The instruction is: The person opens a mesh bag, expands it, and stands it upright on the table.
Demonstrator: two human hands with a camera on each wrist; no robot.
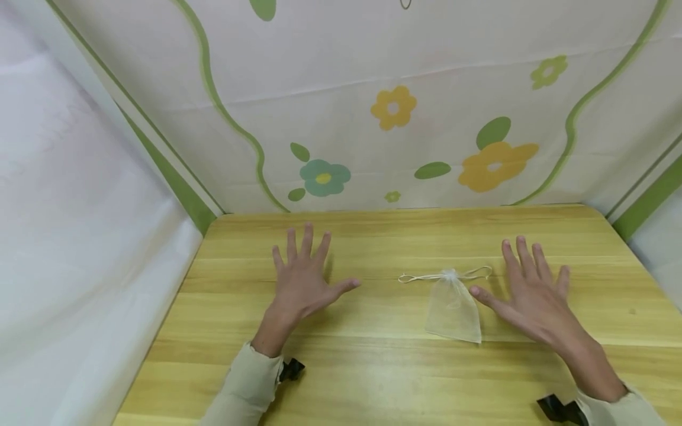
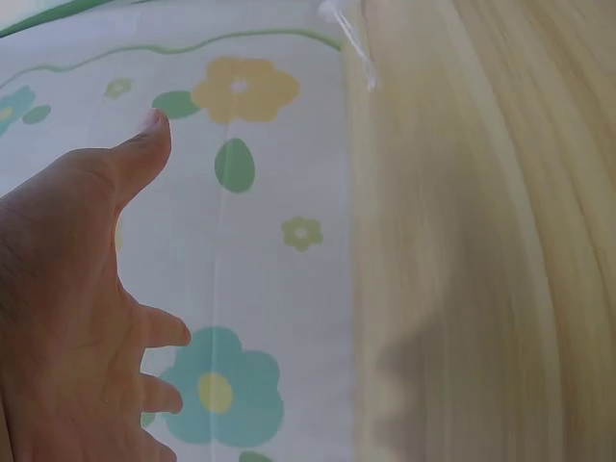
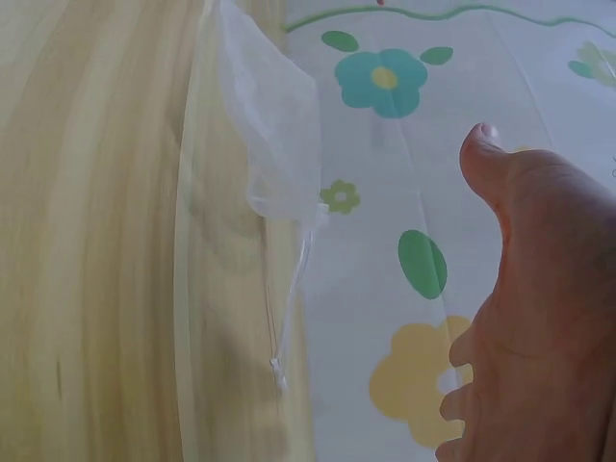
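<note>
Left hand (image 1: 303, 287) and right hand (image 1: 540, 302) both spread wide, holding nothing. Sheer drawstring pouch (image 1: 452, 313) on wood table (image 1: 362, 373), between hands, nearer right. Black cuff pieces (image 1: 292, 370) show in head view only.

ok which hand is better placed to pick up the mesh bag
Probably the right hand: it holds nothing and appears close beside the mesh bag, while the left hand, also empty, is farther away.
</note>
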